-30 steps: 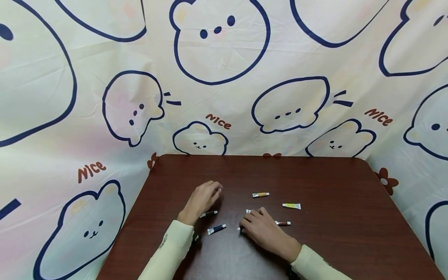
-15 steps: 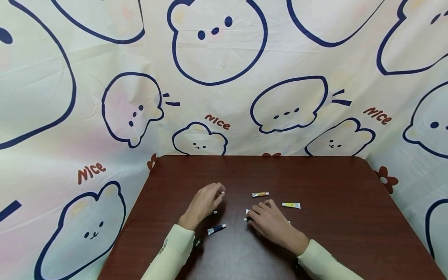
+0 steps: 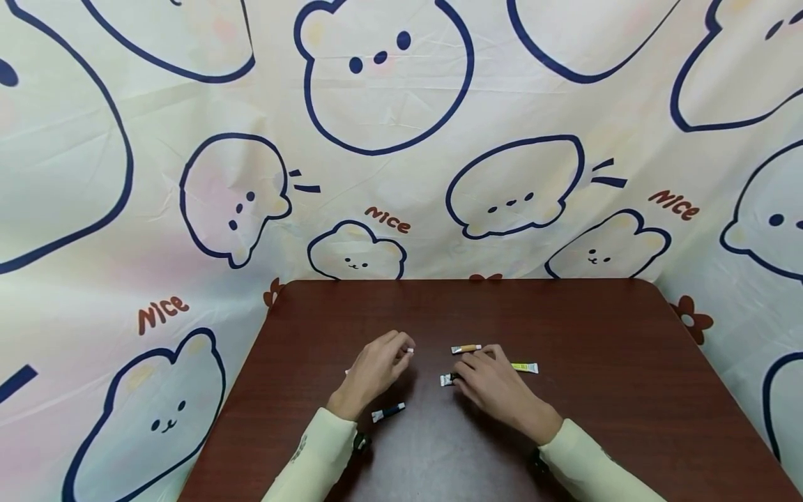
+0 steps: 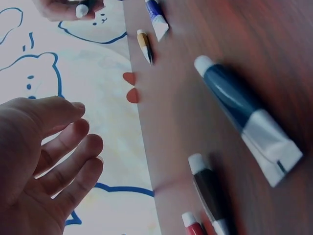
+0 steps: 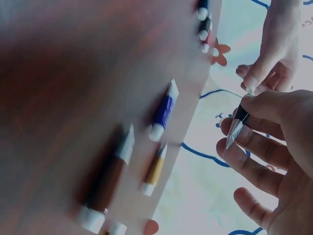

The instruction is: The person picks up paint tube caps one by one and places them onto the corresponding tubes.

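Observation:
My left hand (image 3: 376, 369) is over the table, fingers loosely bent. Nothing shows between thumb and fingers of the left hand (image 4: 54, 156) in the left wrist view. My right hand (image 3: 505, 387) pinches a small dark paint tube (image 5: 239, 117) between thumb and fingers, its silver end toward the fingertips. The tube's white cap (image 4: 81, 11) shows in the left wrist view. Below the left hand lie a dark blue paint tube (image 4: 239, 103), a black tube (image 4: 210, 191) and a red tube (image 4: 194, 226). Near the right hand lie a purple tube (image 5: 165, 110) and a brown tube (image 5: 107, 183).
An ochre paint tube (image 3: 465, 348) and a yellow one (image 3: 525, 367) lie beyond and beside the right hand. The brown table (image 3: 596, 328) meets a cloth backdrop (image 3: 426, 174) with cartoon bears at its far edge.
My right hand has moved forward and right with the dark tube, now covering the brown tube and part of the yellow one. My left hand has shifted slightly right.

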The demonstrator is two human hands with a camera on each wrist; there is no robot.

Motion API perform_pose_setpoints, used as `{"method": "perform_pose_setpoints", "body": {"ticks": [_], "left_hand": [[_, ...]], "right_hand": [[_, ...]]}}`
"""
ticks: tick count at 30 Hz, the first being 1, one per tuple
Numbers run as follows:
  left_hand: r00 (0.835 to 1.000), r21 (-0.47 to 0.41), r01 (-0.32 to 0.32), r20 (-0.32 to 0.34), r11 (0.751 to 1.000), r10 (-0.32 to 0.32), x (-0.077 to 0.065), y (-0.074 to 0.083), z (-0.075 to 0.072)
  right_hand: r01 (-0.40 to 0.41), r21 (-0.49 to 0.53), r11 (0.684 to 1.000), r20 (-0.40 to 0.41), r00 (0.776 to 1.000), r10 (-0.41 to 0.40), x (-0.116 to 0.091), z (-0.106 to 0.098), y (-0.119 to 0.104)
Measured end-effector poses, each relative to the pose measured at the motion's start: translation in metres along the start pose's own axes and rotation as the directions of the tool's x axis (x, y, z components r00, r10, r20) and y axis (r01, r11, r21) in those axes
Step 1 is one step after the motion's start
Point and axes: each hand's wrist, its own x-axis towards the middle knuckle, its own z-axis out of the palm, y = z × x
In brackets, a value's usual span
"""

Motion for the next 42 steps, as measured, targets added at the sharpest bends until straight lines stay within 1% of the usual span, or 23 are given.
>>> {"method": "perform_pose_setpoints", "body": {"ticks": [5,9,13,17,23,27,34,38,42], "left_hand": [[1.000,0.007,-0.023,-0.008,1.000,0.023,0.008,0.006,0.002],[1.000,-0.005,-0.013,-0.003,1.000,0.013,0.014,0.014,0.003],[1.000,-0.017,-0.011,-0.004,1.000,0.011,0.019,0.022,0.009],[1.000,-0.014,-0.020,-0.010,1.000,0.020,0.019,0.028,0.018],[1.000,-0.043,0.006,0.015,0.999,-0.005,0.018,0.036,0.025],[1.000,-0.053,-0.008,0.015,0.999,0.009,0.021,0.039,0.028],[1.000,-0.064,-0.029,-0.002,0.998,0.029,0.023,0.044,0.032],[0.999,-0.073,-0.045,-0.012,0.996,0.044,0.024,0.047,0.033],[0.999,-0.072,-0.047,-0.008,0.996,0.047,0.025,0.050,0.033]], "right_hand": [[-0.017,-0.008,1.000,-0.008,1.000,0.017,0.002,-0.003,0.008],[-0.027,-0.018,0.999,-0.002,1.000,0.027,0.003,-0.003,0.013],[-0.034,-0.024,0.999,-0.004,0.999,0.034,0.004,-0.003,0.019],[-0.032,-0.018,0.999,-0.042,0.999,0.031,0.003,-0.001,0.022],[-0.032,-0.017,0.999,-0.075,0.997,0.031,0.003,0.000,0.024],[-0.042,-0.017,0.999,-0.073,0.996,0.040,0.004,-0.002,0.025],[-0.062,-0.015,0.998,-0.045,0.997,0.062,0.006,-0.009,0.026],[-0.057,-0.015,0.998,-0.049,0.997,0.056,0.008,-0.011,0.025],[-0.046,-0.014,0.999,-0.066,0.997,0.045,0.009,-0.013,0.025]]}}
